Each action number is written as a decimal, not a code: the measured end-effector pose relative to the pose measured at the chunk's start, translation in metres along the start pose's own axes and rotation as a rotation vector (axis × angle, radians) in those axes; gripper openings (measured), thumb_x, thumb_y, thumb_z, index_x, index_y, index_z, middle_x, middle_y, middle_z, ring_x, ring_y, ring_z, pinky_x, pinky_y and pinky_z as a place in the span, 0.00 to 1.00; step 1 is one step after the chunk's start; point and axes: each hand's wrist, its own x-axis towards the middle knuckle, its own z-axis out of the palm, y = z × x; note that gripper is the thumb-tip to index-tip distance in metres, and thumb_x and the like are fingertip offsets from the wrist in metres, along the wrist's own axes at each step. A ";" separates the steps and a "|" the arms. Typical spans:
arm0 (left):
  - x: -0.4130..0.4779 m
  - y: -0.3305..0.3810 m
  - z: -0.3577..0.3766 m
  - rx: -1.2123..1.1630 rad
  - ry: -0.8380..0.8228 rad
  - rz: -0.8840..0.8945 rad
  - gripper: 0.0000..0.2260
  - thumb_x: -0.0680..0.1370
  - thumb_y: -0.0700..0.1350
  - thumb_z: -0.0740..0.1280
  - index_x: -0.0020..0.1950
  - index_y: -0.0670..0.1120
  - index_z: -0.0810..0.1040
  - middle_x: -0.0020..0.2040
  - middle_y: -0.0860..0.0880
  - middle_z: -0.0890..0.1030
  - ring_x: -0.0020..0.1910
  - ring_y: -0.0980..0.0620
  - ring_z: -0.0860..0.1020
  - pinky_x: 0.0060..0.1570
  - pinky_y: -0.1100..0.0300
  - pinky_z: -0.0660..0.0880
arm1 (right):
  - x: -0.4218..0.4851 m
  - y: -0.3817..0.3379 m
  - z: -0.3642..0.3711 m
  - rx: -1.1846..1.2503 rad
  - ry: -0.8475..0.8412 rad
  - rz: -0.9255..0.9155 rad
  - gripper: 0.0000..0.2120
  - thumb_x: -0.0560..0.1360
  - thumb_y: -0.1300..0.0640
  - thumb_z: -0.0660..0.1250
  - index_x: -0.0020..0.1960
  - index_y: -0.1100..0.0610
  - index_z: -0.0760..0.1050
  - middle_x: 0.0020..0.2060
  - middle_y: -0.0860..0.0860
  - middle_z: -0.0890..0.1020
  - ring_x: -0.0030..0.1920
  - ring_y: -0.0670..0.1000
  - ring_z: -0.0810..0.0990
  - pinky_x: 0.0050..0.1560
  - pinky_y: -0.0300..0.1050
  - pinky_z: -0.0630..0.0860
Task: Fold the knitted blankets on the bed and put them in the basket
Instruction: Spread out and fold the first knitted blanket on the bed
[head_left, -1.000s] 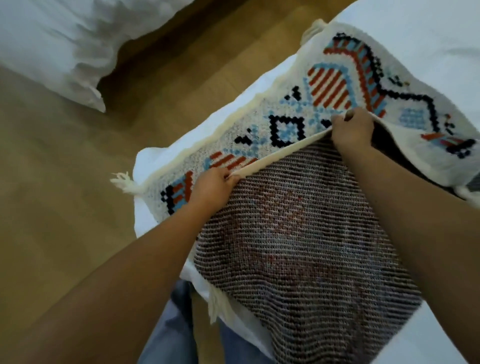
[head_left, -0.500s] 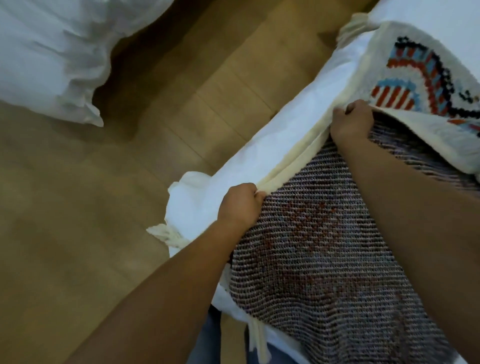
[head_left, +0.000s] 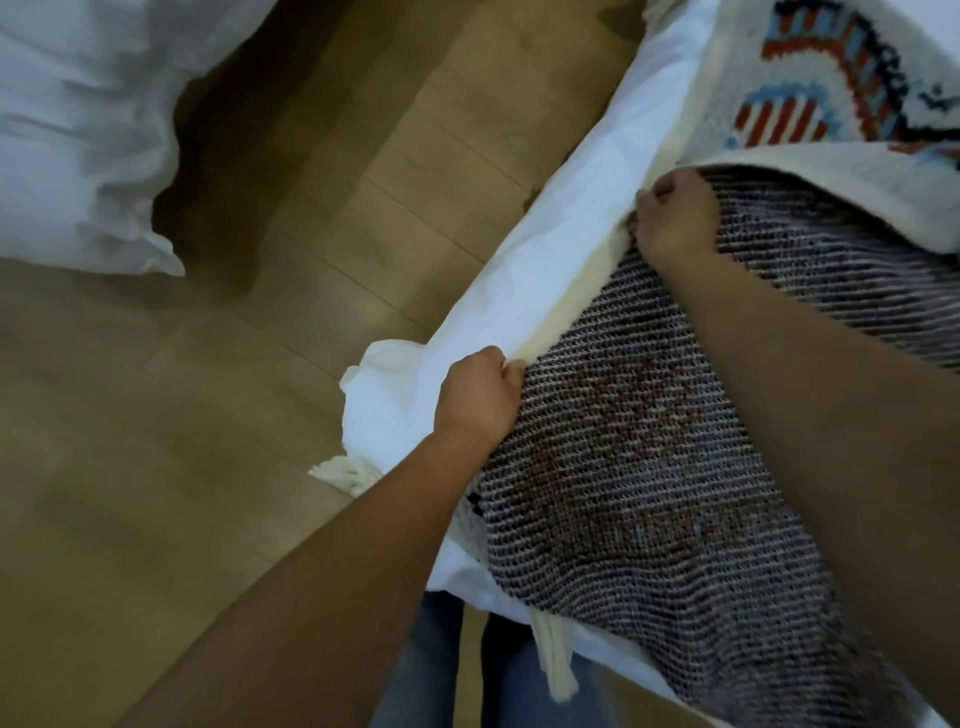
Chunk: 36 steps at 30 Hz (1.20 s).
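Observation:
A knitted blanket (head_left: 639, 478) lies on the corner of the white bed (head_left: 545, 249), folded so its dark striped underside faces up. Its patterned face, cream with red, blue and black shapes, shows at the upper right. My left hand (head_left: 480, 397) grips the cream folded edge near the bed's corner. Further up the same edge, my right hand (head_left: 675, 213) is closed on the blanket. Cream tassels hang off the bed's edge below my left arm. No basket is in view.
Wooden floor (head_left: 208, 441) fills the left and centre. White bedding or a pillow (head_left: 78, 119) lies at the upper left. My legs in blue jeans (head_left: 441, 670) stand against the bed's near corner.
Both hands have drawn the folded edge over to the bed's left side, covering the patterned strip that showed there. The view has shifted left, showing more floor.

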 end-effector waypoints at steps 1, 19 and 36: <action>-0.003 -0.001 0.002 0.007 -0.010 -0.007 0.15 0.80 0.52 0.58 0.38 0.44 0.67 0.35 0.48 0.71 0.37 0.49 0.70 0.35 0.59 0.60 | -0.007 0.002 0.000 -0.004 -0.035 -0.022 0.09 0.78 0.58 0.61 0.54 0.62 0.73 0.53 0.59 0.79 0.55 0.56 0.76 0.54 0.42 0.68; -0.121 -0.078 -0.004 0.041 0.009 -0.045 0.16 0.72 0.50 0.69 0.32 0.50 0.65 0.29 0.52 0.69 0.33 0.48 0.71 0.30 0.59 0.63 | -0.268 0.076 0.015 -0.006 -0.251 -0.204 0.23 0.78 0.58 0.58 0.71 0.60 0.62 0.73 0.55 0.62 0.73 0.54 0.58 0.73 0.47 0.52; -0.072 -0.095 -0.055 0.466 -0.211 0.249 0.13 0.79 0.49 0.58 0.48 0.40 0.76 0.48 0.41 0.77 0.50 0.41 0.75 0.51 0.47 0.73 | -0.282 0.009 0.045 -0.202 -0.217 -0.013 0.20 0.75 0.55 0.61 0.65 0.60 0.67 0.63 0.58 0.68 0.64 0.58 0.64 0.64 0.54 0.62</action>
